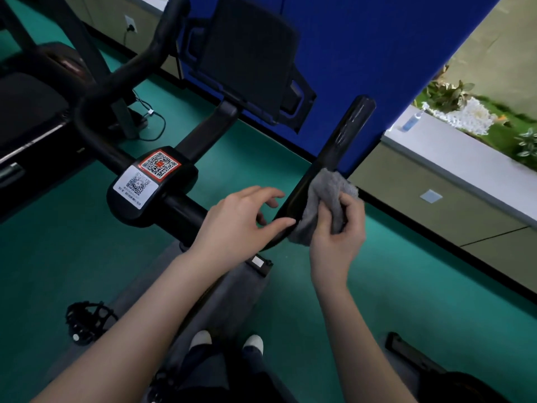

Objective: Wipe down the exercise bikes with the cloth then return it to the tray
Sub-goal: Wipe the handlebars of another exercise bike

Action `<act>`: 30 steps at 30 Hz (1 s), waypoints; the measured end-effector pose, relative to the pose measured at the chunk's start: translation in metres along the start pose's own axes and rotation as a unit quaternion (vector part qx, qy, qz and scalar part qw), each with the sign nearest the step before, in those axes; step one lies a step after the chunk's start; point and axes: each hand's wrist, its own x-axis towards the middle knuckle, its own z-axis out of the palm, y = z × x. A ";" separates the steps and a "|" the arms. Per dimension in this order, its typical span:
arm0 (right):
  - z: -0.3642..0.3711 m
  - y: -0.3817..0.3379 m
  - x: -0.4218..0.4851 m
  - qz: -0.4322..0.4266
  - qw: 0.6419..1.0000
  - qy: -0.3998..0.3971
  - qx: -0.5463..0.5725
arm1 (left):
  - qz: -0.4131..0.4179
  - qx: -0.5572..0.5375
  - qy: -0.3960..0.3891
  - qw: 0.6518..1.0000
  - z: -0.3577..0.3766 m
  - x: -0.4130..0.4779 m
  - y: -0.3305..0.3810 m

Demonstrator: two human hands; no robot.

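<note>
A black exercise bike fills the middle of the head view. Its right handlebar arm (340,144) points up and to the right. Around the lower part of that arm my right hand (338,237) grips a grey cloth (324,202) wrapped against the bar. My left hand (241,225) hovers just left of the cloth, fingers relaxed and spread, thumb tip touching the bar at the cloth's edge. The centre block (151,184) carries two QR-code stickers. A dark screen (247,56) stands behind it. No tray is in view.
A blue partition (363,53) stands behind the handlebar. To the right runs a grey ledge (465,158) with a blue spray bottle (411,120) and plants. A second machine (37,112) sits at the left. A pedal (87,321) lies low left above green floor.
</note>
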 end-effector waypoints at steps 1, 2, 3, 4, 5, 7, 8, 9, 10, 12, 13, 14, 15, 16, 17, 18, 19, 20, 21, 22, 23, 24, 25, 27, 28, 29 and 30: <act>-0.002 0.000 -0.010 -0.004 1.000 -0.010 0.001 | 0.001 0.007 -0.002 1.000 0.002 0.001 0.002; -0.003 0.001 -0.019 -0.008 1.000 -0.019 0.002 | 0.000 0.014 -0.004 1.000 0.004 0.002 0.004; -0.002 0.001 -0.025 -0.009 1.000 -0.024 0.003 | -0.002 0.018 -0.005 1.000 0.005 0.002 0.005; 0.000 0.003 -0.027 -0.009 1.000 -0.025 0.003 | -0.004 0.019 -0.004 1.000 0.007 0.002 0.006; 0.002 0.003 -0.024 -0.006 1.000 -0.022 0.000 | -0.008 0.017 -0.002 1.000 0.009 0.002 0.007; 0.007 0.005 -0.011 0.004 1.000 -0.010 -0.001 | -0.016 0.017 0.004 1.000 0.010 0.002 0.008; 0.009 0.006 -0.001 0.012 1.000 -0.004 0.005 | -0.020 0.020 0.008 1.000 0.011 0.002 0.009; 0.010 0.007 0.009 0.024 1.000 0.002 0.014 | -0.024 0.023 0.012 0.999 0.012 0.002 0.009; 0.013 0.008 0.019 0.044 0.999 0.008 0.029 | -0.029 0.024 0.014 0.999 0.012 0.002 0.009; 0.016 0.010 0.033 0.107 0.991 0.024 0.076 | -0.035 0.020 0.014 0.999 0.013 0.003 0.009; 0.017 0.012 0.037 0.140 0.985 0.035 0.098 | -0.036 0.018 0.015 0.999 0.013 0.002 0.008; 0.017 0.014 0.036 0.170 0.977 0.042 0.118 | -0.035 0.018 0.018 0.999 0.014 0.002 0.008; 0.016 0.016 0.033 0.198 0.969 0.039 0.139 | -0.034 0.020 0.022 0.999 0.014 0.002 0.007; 0.015 0.016 0.026 0.229 0.959 0.029 0.162 | -0.033 0.023 0.025 0.999 0.014 0.002 0.007; 0.012 0.017 0.015 0.258 0.949 0.014 0.183 | -0.031 0.025 0.028 0.999 0.015 0.001 0.006; 0.010 0.017 0.003 0.280 0.940 -0.006 0.196 | -0.030 0.027 0.030 0.999 0.015 0.001 0.006; 0.008 0.016 -0.010 0.295 0.933 -0.029 0.202 | -0.029 0.029 0.033 0.999 0.015 0.001 0.006; 0.006 0.013 -0.024 0.308 0.927 -0.055 0.208 | -0.027 0.030 0.037 0.999 0.015 0.001 0.006; 0.006 0.011 -0.036 0.324 0.916 -0.081 0.221 | -0.025 0.032 0.039 0.998 0.015 0.000 0.006; 0.006 0.007 -0.046 0.342 0.902 -0.101 0.244 | -0.024 0.035 0.040 0.998 0.015 0.000 0.006; 0.006 0.003 -0.052 0.364 0.883 -0.111 0.274 | -0.023 0.038 0.039 0.998 0.015 0.000 0.006; 0.007 0.000 -0.054 0.386 0.864 -0.113 0.302 | -0.023 0.040 0.038 0.998 0.015 0.000 0.006; 0.007 -0.002 -0.051 0.405 0.849 -0.109 0.322 | -0.024 0.041 0.037 0.998 0.014 -0.001 0.006; 0.008 -0.005 -0.039 0.423 0.833 -0.094 0.343 | -0.026 0.040 0.035 0.998 0.014 -0.001 0.005; 0.008 -0.006 -0.030 0.422 0.834 -0.087 0.346 | -0.027 0.039 0.034 0.998 0.014 -0.001 0.005; 0.008 -0.006 -0.022 0.418 0.837 -0.080 0.345 | -0.029 0.038 0.033 0.998 0.014 -0.001 0.005; 0.008 -0.006 -0.015 0.415 0.840 -0.072 0.342 | -0.030 0.037 0.032 0.998 0.014 -0.001 0.005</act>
